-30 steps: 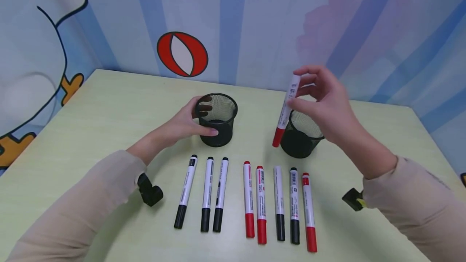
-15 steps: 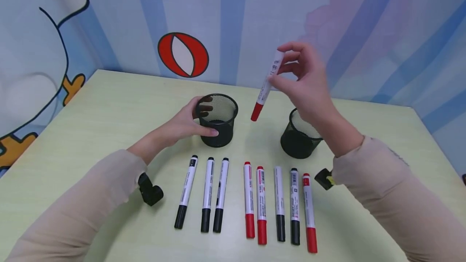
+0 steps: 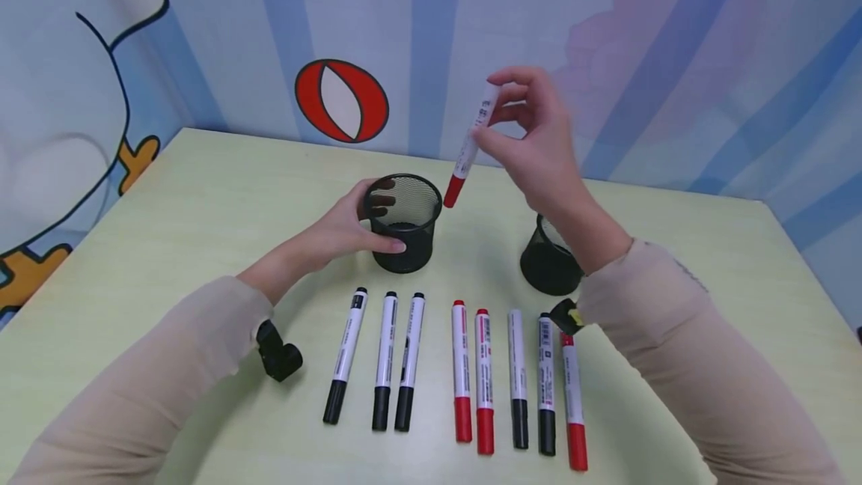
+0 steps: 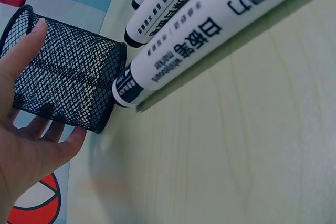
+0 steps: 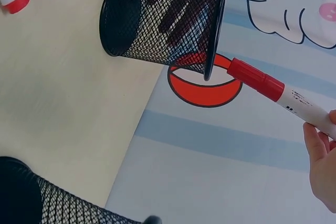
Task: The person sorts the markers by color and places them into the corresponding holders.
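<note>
My left hand [image 3: 343, 227] grips a black mesh pen holder [image 3: 416, 249] from its left side, thumb in front and fingers behind. The holder stands upright on the table. In my right hand [image 3: 539, 137] a white whiteboard marker [image 3: 474, 129] with a red cap is pinched near its upper end. It tilts with the red cap down, just right of the holder's rim and outside it. The right wrist view has the marker's red cap [image 5: 255, 80] close to the holder's open end. Inside, the held pen holder shows nothing but its dark base.
A second mesh pen holder [image 3: 548, 264] stands to the right, partly behind my right forearm. Several markers lie in a row in front: black-capped ones [image 3: 346, 355] at left, red-capped [image 3: 461, 373] and black-capped [image 3: 517, 380] ones at right. A printed backdrop [image 3: 377, 13] rises behind the table [image 3: 242, 185].
My right hand has carried the red-capped marker leftward and up, from beside the right pen holder to beside the left one. My left hand and its pen holder stay in place.
</note>
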### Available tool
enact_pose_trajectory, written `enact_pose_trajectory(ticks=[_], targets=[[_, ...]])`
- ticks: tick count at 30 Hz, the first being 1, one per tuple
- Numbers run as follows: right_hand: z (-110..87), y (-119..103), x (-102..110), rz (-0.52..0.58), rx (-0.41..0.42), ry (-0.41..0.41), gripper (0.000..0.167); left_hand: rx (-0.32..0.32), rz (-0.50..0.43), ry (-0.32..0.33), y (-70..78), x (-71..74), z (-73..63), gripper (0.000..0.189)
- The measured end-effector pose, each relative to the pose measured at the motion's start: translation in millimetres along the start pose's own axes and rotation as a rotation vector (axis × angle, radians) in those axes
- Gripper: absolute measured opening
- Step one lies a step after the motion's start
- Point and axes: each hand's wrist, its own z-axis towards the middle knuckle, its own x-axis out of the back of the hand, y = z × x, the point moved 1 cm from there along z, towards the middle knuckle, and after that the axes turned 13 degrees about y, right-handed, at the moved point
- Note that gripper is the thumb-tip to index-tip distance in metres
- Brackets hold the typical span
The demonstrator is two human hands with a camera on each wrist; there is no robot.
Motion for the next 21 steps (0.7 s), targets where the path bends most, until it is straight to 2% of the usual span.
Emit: enact_pose_trajectory(ticks=[13, 21], targets=[[-4.0, 4, -22, 0.049, 0.008, -0.061, 0.038, 0.012, 0.009, 0.013, 0.1, 0.7, 0.4, 0.087], [-14.0, 15, -30, -0.020, 0.070, -0.106, 0.037, 0.017, 0.024, 0.011, 2.2, -3.3, -0.5, 0.088]])
